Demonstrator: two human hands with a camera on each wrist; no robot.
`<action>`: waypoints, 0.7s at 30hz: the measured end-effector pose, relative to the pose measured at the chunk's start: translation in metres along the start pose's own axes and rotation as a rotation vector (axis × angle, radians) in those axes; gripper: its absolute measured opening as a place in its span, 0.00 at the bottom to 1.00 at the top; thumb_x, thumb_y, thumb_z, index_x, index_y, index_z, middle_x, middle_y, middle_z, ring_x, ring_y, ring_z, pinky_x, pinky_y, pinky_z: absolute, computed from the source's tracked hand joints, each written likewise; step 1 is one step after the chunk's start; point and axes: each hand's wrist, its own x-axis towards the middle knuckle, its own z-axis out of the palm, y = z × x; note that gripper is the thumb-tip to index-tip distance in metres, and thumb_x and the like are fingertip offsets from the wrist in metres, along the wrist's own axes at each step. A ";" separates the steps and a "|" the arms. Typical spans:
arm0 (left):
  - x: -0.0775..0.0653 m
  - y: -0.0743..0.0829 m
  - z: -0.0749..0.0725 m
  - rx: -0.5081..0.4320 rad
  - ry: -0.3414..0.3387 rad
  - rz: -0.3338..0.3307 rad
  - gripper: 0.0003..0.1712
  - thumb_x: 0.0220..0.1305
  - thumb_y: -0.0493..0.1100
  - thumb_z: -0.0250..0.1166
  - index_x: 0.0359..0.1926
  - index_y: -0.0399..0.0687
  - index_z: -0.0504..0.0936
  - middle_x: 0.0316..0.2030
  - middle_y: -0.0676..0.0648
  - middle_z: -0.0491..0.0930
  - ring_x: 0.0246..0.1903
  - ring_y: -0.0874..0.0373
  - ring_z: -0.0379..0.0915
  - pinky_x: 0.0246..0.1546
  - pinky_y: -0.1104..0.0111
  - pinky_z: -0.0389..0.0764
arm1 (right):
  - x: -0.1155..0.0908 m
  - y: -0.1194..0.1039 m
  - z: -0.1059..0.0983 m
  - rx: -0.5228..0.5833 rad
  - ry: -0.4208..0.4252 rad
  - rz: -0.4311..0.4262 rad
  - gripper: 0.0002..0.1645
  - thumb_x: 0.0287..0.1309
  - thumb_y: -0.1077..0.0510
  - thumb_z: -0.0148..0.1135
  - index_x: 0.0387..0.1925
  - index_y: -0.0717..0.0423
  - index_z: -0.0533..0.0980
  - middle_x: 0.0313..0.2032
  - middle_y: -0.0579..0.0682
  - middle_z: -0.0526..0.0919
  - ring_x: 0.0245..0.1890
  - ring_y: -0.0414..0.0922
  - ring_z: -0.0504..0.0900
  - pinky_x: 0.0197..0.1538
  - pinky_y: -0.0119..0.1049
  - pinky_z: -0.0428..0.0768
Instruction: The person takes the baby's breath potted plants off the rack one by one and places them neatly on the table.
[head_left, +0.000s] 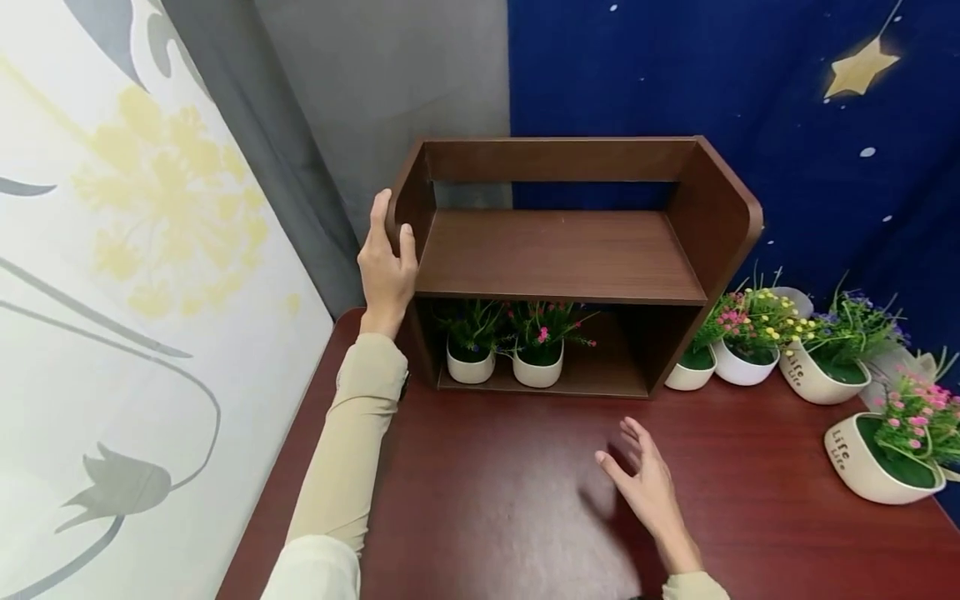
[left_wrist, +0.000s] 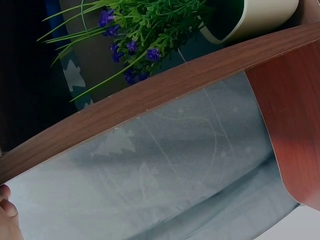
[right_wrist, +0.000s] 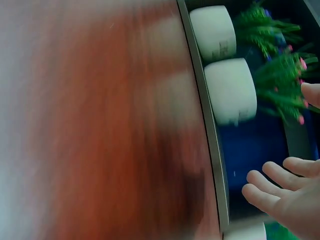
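Observation:
A brown wooden desktop shelf (head_left: 562,258) stands at the back of the table. My left hand (head_left: 387,279) holds its left side panel, with the thumb at the panel's front edge and the fingers along the outer side. Fingertips (left_wrist: 6,200) show beside the panel in the left wrist view. My right hand (head_left: 645,483) is over the table in front of the shelf, fingers spread and nothing in them. In the lower compartment stand a white pot with purple flowers (head_left: 471,367) and a white pot with pink flowers (head_left: 538,369).
Right of the shelf stand several more white flower pots, among them one with yellow flowers (head_left: 819,375) and one with pink flowers (head_left: 885,467) near the table's right edge. A patterned white panel (head_left: 150,375) borders the reddish-brown table (head_left: 487,517) on the left. Curtains hang behind.

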 end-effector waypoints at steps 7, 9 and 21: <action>0.001 -0.002 0.004 -0.014 0.003 0.011 0.25 0.68 0.44 0.50 0.65 0.45 0.65 0.61 0.51 0.68 0.53 0.53 0.72 0.50 0.61 0.72 | 0.031 -0.012 0.029 0.016 -0.024 -0.006 0.50 0.48 0.53 0.71 0.67 0.61 0.55 0.62 0.60 0.63 0.61 0.55 0.64 0.59 0.49 0.64; 0.002 -0.002 0.005 -0.016 -0.002 0.012 0.26 0.68 0.44 0.50 0.65 0.45 0.65 0.61 0.51 0.68 0.52 0.53 0.72 0.50 0.61 0.72 | 0.040 -0.014 0.036 0.003 -0.005 0.002 0.51 0.47 0.51 0.71 0.67 0.60 0.54 0.62 0.59 0.63 0.61 0.55 0.64 0.59 0.50 0.64; -0.001 -0.003 0.004 0.001 -0.020 -0.014 0.25 0.69 0.45 0.49 0.66 0.46 0.63 0.62 0.52 0.67 0.54 0.53 0.71 0.49 0.60 0.72 | 0.073 -0.015 0.074 0.001 0.093 0.036 0.54 0.46 0.46 0.71 0.67 0.62 0.54 0.62 0.59 0.63 0.61 0.54 0.64 0.57 0.48 0.65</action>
